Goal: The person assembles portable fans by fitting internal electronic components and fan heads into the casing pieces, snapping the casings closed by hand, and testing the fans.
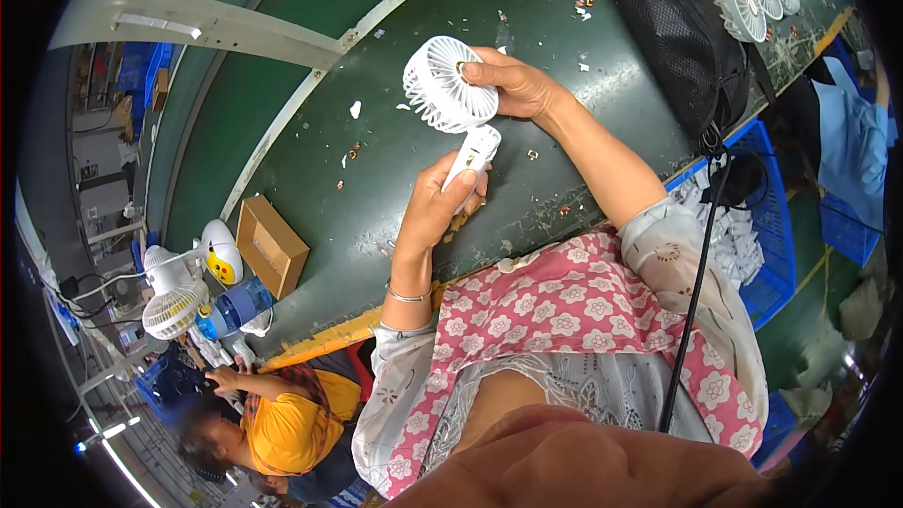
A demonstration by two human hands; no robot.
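Above the green worktable I hold a small white handheld fan between both hands. My left hand is wrapped round its white handle, thumb along the front. Higher up, my right hand grips the round slatted fan head at its right side, thumb near the hub and fingers behind, partly hidden. The head tilts to the left of the handle. Whether the two parts are fixed together at the neck I cannot tell.
Copper-coloured bits and white scraps lie about the green table. A black mesh bag and several white fan heads are at upper right. At left stand a cardboard box, blue bottle and white desk fan. A blue crate holds white parts.
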